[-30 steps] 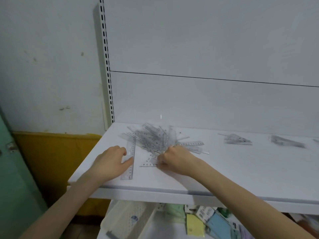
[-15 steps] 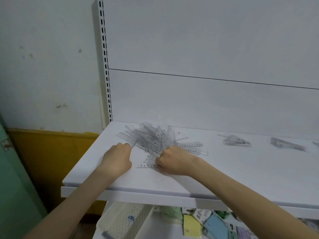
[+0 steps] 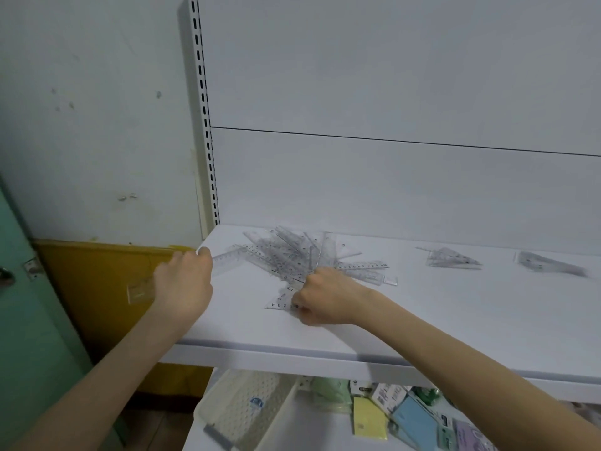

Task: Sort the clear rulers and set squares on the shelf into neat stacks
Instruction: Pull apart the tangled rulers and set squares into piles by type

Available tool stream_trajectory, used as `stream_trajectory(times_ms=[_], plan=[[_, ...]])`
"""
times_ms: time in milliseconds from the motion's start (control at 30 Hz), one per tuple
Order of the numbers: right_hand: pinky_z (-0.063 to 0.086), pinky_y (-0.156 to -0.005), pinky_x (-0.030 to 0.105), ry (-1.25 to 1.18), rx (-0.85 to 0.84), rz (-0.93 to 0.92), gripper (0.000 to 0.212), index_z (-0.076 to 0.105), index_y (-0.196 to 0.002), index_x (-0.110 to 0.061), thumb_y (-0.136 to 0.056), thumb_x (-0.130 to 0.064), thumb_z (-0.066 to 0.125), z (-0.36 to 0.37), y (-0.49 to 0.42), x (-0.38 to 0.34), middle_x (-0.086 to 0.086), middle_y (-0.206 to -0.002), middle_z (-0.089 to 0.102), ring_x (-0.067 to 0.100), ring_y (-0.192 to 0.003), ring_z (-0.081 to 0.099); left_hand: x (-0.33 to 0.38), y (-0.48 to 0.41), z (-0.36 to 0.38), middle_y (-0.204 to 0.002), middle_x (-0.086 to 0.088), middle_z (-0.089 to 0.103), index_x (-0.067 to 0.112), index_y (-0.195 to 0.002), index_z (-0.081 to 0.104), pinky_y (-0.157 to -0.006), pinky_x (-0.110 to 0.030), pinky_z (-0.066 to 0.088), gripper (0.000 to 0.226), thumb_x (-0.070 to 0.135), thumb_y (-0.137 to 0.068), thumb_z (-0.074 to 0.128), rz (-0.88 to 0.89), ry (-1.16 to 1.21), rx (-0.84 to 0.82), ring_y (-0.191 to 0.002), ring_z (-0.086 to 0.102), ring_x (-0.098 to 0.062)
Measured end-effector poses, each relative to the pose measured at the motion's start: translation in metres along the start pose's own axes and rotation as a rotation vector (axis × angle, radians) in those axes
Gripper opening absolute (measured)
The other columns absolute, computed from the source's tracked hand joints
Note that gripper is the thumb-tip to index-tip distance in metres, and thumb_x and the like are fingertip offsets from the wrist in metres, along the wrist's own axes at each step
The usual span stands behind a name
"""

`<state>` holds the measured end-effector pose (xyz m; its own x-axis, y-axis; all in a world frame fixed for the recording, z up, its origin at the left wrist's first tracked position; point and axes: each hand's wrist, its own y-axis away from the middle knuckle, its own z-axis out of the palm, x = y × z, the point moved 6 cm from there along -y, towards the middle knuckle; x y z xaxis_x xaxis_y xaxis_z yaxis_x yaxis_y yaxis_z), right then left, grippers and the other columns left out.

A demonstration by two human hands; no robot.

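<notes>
At mid-frame on the shelf (image 3: 422, 320), clear rulers and set squares lie in a tangled pile (image 3: 292, 255); two small stacks (image 3: 452, 258) sit well apart at right. At the shelf's left end the left hand (image 3: 183, 284) curls its fingers round one ruler (image 3: 226, 260). At the pile's near edge the right hand (image 3: 322, 296) is fisted over a set square (image 3: 278, 303); whether it pinches anything I cannot tell. Pieces look light, stiff, slick and brittle: best lifted by the edges, near an end.

Shelf (image 3: 455, 320) with 3 groups
The pile (image 3: 292, 255) lies rear left, the middle stack (image 3: 452, 258) right of it, the end stack (image 3: 549, 264) farther right. A set square (image 3: 280, 302) lies before the pile, partly under the right hand (image 3: 325, 296); the left hand (image 3: 183, 288) holds a ruler (image 3: 227, 260) left of the pile.
</notes>
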<state>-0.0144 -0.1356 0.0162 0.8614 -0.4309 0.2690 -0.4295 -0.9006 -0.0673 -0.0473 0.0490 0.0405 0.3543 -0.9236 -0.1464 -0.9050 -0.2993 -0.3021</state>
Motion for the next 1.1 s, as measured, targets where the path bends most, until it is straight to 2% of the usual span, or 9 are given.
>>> stream_trajectory(times_ms=[67,167,267,433,633,733,900,1000,1100], plan=[[0.028,-0.041,0.017,-0.009,0.067,-0.016,0.021,0.048,-0.044,-0.013,-0.06,-0.017,0.061,0.004,0.007,-0.002,0.005,-0.037,0.039,0.023,-0.033,0.03,-0.008,0.002,-0.006,-0.095,-0.003,0.06,0.012,-0.103,0.052,-0.054,-0.026,0.033,0.019,0.005,-0.087,0.046,-0.042,0.057,0.041,-0.079,0.051,-0.019],[0.025,-0.045,0.024,-0.032,0.128,-0.069,0.047,0.052,-0.053,-0.014,-0.088,-0.046,0.047,0.005,0.025,-0.015,0.004,-0.046,0.05,0.027,-0.042,0.045,-0.005,0.004,-0.016,-0.09,-0.007,0.058,0.01,-0.091,0.049,-0.054,-0.028,0.031,0.006,0.007,-0.088,0.045,-0.039,0.148,0.128,-0.076,0.048,-0.022],[0.03,-0.047,0.029,-0.073,0.089,-0.025,0.066,0.052,-0.064,-0.015,-0.081,-0.076,0.031,0.004,0.044,-0.021,0.003,-0.057,0.055,0.029,-0.052,0.049,0.01,0.006,-0.02,-0.089,-0.01,0.057,0.009,-0.085,0.047,-0.06,-0.031,0.032,0.007,0.015,-0.088,0.044,0.034,0.181,0.18,-0.078,0.047,-0.025],[0.023,-0.048,0.022,0.043,0.14,-0.048,0.026,0.062,-0.066,-0.021,-0.082,-0.04,0.067,0.007,0.062,-0.034,-0.003,-0.055,0.06,0.025,-0.047,0.056,0.044,0.01,-0.015,-0.092,-0.01,0.057,0.009,-0.086,0.052,-0.068,-0.032,0.03,0.019,0.027,-0.087,0.047,0.156,0.182,0.179,-0.087,0.051,-0.027],[0.019,-0.039,0.023,0.158,0.442,0.012,0.023,0.047,-0.061,-0.016,-0.07,-0.009,0.067,-0.014,0.083,-0.04,-0.003,-0.053,0.042,0.017,-0.043,0.032,0.065,0.013,-0.01,-0.108,-0.008,0.057,0.009,-0.109,0.058,-0.081,-0.033,0.039,0.035,0.035,-0.091,0.044,0.23,0.254,0.124,-0.104,0.049,-0.026],[0.023,-0.036,0.025,0.124,0.565,0.096,0.015,0.045,-0.07,-0.014,-0.076,-0.007,0.056,-0.026,0.096,-0.034,-0.002,-0.058,0.042,0.016,-0.045,0.033,0.074,0.015,-0.01,-0.112,-0.007,0.057,0.008,-0.115,0.059,-0.081,-0.033,0.04,0.038,0.035,-0.092,0.046,0.26,0.344,0.112,-0.107,0.048,-0.025],[0.015,-0.035,0.023,0.049,0.511,0.228,0.009,0.037,-0.081,-0.012,-0.081,-0.009,0.046,-0.024,0.119,-0.011,-0.004,-0.056,0.032,0.015,-0.039,0.018,0.09,0.026,-0.022,-0.103,0.0,0.056,0.017,-0.126,0.054,-0.072,-0.03,0.039,0.039,0.038,-0.093,0.048,0.305,0.591,0.104,-0.102,0.053,-0.022],[0.025,-0.033,0.027,0.005,0.473,0.303,0.003,0.042,-0.087,-0.013,-0.086,-0.014,0.045,-0.023,0.138,-0.001,-0.003,-0.061,0.042,0.016,-0.043,0.031,0.104,0.029,-0.026,-0.095,0.002,0.055,0.018,-0.124,0.055,-0.074,-0.031,0.041,0.038,0.037,-0.092,0.053,0.31,0.706,0.076,-0.098,0.055,-0.022],[0.035,-0.045,0.026,-0.093,0.469,0.396,0.012,0.047,-0.091,-0.015,-0.084,-0.023,0.051,-0.022,0.159,0.008,-0.004,-0.073,0.051,0.015,-0.055,0.042,0.127,0.03,-0.027,-0.097,0.0,0.064,0.017,-0.122,0.057,-0.079,-0.033,0.046,0.038,0.036,-0.089,0.056,0.348,0.805,0.018,-0.096,0.057,-0.022]])
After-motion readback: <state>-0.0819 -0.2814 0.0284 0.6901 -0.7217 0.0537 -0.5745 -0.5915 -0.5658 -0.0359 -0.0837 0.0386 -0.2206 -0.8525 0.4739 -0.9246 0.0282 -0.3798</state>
